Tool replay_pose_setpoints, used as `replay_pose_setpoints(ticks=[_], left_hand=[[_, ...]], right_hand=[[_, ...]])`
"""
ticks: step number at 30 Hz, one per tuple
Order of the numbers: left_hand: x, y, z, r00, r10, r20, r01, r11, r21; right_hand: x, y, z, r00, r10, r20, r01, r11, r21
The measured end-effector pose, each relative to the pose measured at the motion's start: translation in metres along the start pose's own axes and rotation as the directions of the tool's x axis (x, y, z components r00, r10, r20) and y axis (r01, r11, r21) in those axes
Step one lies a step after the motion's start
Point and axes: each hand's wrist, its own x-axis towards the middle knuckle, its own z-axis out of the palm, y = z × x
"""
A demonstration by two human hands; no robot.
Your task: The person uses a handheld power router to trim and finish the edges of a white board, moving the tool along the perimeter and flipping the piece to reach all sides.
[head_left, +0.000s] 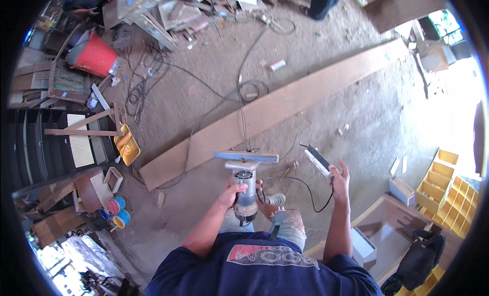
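Observation:
My left hand is wrapped round the silver-and-black body of a power tool that looks like a trim router, held above my lap. At the tool's far end is its flat base, with a bluish strip across it; whether they are joined I cannot tell. On the right, my right hand grips one end of a narrow black-and-white bar, which resembles a power strip. A black cord loops below the bar. Beside the tool, a small grey-blue object lies against my thigh.
A long brown board lies diagonally across the dusty floor, with black cables over and beyond it. At left are a red bucket, a yellow scoop and paint cans. Yellow compartment trays and a wooden frame stand right.

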Motion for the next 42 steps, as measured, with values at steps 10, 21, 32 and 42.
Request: replay_pose_setpoints(ticks=[10, 21, 32, 42], left_hand=[[-0.098, 0.166, 0.053, 0.926, 0.372, -0.07, -0.37, 0.928, 0.04], [-0.129, 0.202, 0.057, 0.788, 0.589, -0.176, -0.578, 0.808, 0.115], [-0.059, 0.2, 0.123, 0.776, 0.603, -0.185, -0.537, 0.785, 0.308], [-0.004, 0.211, 0.185, 0.687, 0.701, -0.19, -0.615, 0.701, 0.361]], right_hand=[[-0.17, -0.302, -0.109, 0.718, -0.681, -0.143, 0.517, 0.385, 0.764], [-0.169, -0.282, -0.055, 0.79, -0.606, -0.088, 0.577, 0.688, 0.441], [-0.054, -0.287, -0.009, 0.682, -0.709, 0.178, 0.721, 0.612, -0.326], [0.015, -0.373, -0.041, 0.682, -0.703, 0.201, 0.729, 0.634, -0.259]])
